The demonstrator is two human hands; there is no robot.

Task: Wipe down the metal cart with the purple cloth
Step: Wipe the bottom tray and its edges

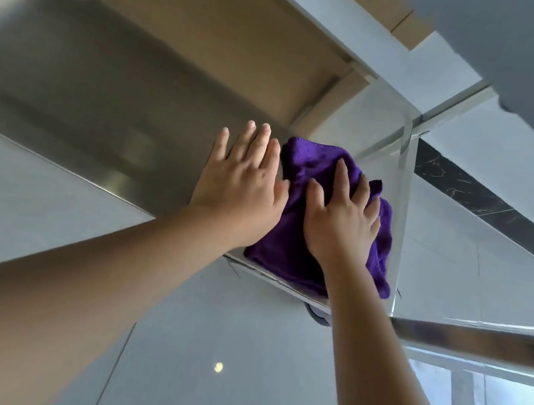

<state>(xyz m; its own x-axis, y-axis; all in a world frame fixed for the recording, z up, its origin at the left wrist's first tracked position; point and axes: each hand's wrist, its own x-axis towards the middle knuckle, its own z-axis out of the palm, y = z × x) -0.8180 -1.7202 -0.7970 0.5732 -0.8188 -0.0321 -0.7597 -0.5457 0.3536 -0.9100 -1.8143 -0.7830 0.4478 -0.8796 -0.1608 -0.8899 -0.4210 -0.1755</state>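
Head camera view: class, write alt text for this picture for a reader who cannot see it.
A person's right hand presses a purple cloth flat on a metal cart shelf, near the shelf's corner post. The left hand lies flat on the shelf beside the cloth, fingers straight. Grey floor tiles show below.

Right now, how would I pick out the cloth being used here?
Find the metal cart and follow its shiny shelf to the corner by the upright post. The purple cloth lies crumpled there under the right hand, beside the left hand; it is the only vividly coloured thing among grey surfaces.
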